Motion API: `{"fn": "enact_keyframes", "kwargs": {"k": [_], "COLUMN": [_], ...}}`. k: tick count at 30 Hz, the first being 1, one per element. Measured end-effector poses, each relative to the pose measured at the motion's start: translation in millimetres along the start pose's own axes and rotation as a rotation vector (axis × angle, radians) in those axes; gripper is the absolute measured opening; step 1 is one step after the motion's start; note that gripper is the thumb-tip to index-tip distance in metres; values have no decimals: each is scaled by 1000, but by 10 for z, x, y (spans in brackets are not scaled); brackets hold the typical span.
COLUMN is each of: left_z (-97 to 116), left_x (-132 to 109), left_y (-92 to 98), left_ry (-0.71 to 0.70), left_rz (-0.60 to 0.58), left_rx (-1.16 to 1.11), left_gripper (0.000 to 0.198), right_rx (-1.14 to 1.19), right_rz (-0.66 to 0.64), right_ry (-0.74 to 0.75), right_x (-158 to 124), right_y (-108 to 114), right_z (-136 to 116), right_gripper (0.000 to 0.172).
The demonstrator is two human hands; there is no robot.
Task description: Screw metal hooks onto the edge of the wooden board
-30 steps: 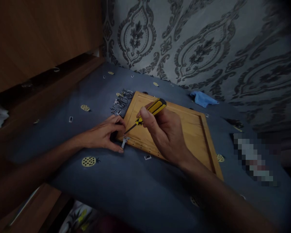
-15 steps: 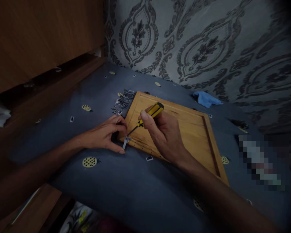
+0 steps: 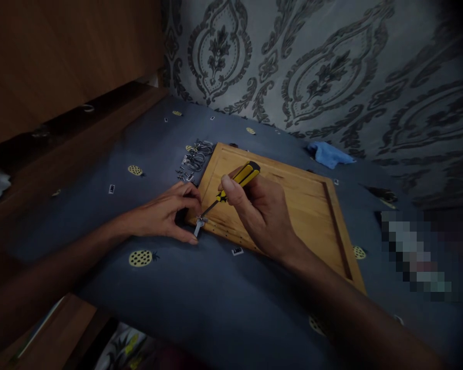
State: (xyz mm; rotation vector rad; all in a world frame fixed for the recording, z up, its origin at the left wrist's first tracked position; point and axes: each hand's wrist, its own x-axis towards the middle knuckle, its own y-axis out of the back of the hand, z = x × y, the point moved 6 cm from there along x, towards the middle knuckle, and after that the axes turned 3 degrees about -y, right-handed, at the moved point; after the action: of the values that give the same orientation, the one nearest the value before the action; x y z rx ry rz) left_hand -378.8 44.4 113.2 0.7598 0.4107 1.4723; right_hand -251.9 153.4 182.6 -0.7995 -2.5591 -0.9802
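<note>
Screwdriver [image 3: 239,178] axis diag., tip pts near-left onto bracket [image 3: 199,224].

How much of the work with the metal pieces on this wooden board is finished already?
Done: a row of small holes runs along the near edge of the wooden board; no piece looks fixed yet. In hand: the right hand holds the screwdriver with its tip on a metal piece at the corner, steadied by the left hand. Left: the pile of metal pieces beside the board.

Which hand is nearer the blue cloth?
Right. The right hand holds the screwdriver over the wooden board, below the blue cloth; the left hand rests at the board's left corner, farther away.
</note>
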Motion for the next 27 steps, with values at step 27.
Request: {"fn": "enact_keyframes", "kwargs": {"k": [27], "left_z": [-7], "left_x": [-11], "left_y": [6], "left_ry": [28], "left_rz": [-24], "left_rx": [43], "left_gripper": [43], "right_rx": [542], "right_rz": [-236], "right_ry": [-184], "right_x": [82], "right_y": [-23], "right_z": [-70], "right_gripper": [24]}}
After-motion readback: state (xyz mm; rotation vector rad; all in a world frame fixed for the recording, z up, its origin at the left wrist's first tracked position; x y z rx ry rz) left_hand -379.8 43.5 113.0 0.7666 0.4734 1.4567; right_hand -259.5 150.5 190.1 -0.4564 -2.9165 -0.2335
